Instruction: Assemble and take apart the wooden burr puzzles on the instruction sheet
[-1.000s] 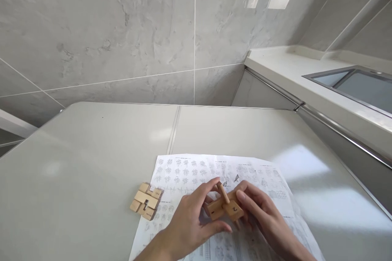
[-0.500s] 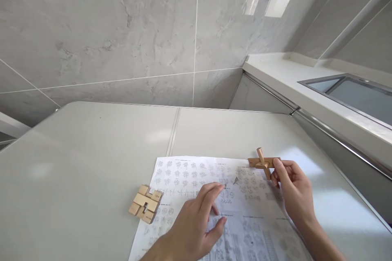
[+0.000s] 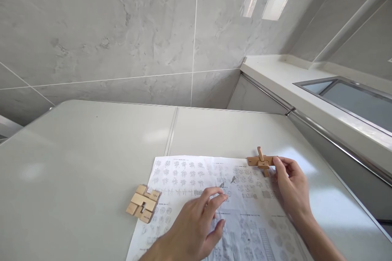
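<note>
In my right hand (image 3: 292, 185) is a wooden cross-shaped puzzle (image 3: 262, 162), pinched by the right end of its long flat bar between thumb and fingers. A shorter bar crosses it near the middle. My left hand (image 3: 199, 220) hovers over or rests on the printed instruction sheet (image 3: 183, 173); contact is hard to tell. Its fingers are loosely curved and apart, with nothing between them. A second wooden puzzle (image 3: 143, 204), made of interlocked flat blocks with a small gap at its centre, lies at the sheet's left edge, away from both hands.
The sheet lies on a pale table (image 3: 92, 163) with a seam (image 3: 172, 130) running through it. A grey tiled wall (image 3: 122, 28) stands behind. To the right is a white counter (image 3: 275, 73) with an inset sink (image 3: 349, 94) and a metal rail (image 3: 269, 94) along its side.
My right hand has turned the cross-shaped puzzle slightly, so its crossing bar sits at a different angle. My left hand's fingers have shifted a little. The view has moved slightly.
</note>
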`<state>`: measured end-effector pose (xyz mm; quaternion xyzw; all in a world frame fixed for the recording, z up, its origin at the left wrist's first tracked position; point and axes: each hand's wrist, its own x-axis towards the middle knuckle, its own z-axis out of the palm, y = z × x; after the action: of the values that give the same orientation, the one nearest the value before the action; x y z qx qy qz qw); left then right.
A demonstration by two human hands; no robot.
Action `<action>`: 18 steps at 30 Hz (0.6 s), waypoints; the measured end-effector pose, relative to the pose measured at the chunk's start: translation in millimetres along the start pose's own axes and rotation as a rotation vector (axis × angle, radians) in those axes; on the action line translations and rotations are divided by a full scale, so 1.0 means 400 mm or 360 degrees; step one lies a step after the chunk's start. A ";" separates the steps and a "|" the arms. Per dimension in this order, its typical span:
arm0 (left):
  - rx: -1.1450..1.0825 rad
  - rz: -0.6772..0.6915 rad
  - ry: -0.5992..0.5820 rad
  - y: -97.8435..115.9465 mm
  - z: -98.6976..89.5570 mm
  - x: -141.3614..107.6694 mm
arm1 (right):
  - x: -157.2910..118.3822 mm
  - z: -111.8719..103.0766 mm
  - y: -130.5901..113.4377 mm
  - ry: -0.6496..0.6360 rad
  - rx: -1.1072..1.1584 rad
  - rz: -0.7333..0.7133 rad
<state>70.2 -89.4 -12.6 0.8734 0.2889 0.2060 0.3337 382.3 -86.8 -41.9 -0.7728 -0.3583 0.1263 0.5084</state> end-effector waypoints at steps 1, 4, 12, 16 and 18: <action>0.0000 -0.0001 0.0002 0.001 -0.001 0.001 | 0.000 0.000 -0.002 0.0025 -0.0009 0.0009; -0.0010 0.0004 0.0008 0.003 -0.005 0.005 | -0.005 -0.001 -0.015 0.0169 -0.0011 -0.0007; -0.0026 -0.0033 -0.0030 -0.004 -0.004 0.010 | -0.099 0.000 -0.087 -0.0075 0.0014 -0.1030; -0.0023 -0.0046 -0.0040 -0.002 -0.007 0.014 | -0.155 0.019 -0.096 -0.0792 -0.0118 -0.1167; 0.0000 -0.0018 -0.0039 0.005 -0.013 0.017 | -0.171 0.034 -0.095 -0.1098 -0.0149 -0.1200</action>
<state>73.1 -83.7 -6.6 0.8741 0.2897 0.1934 0.3385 310.0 -115.4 -26.3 -0.5252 -0.7642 0.1656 0.3356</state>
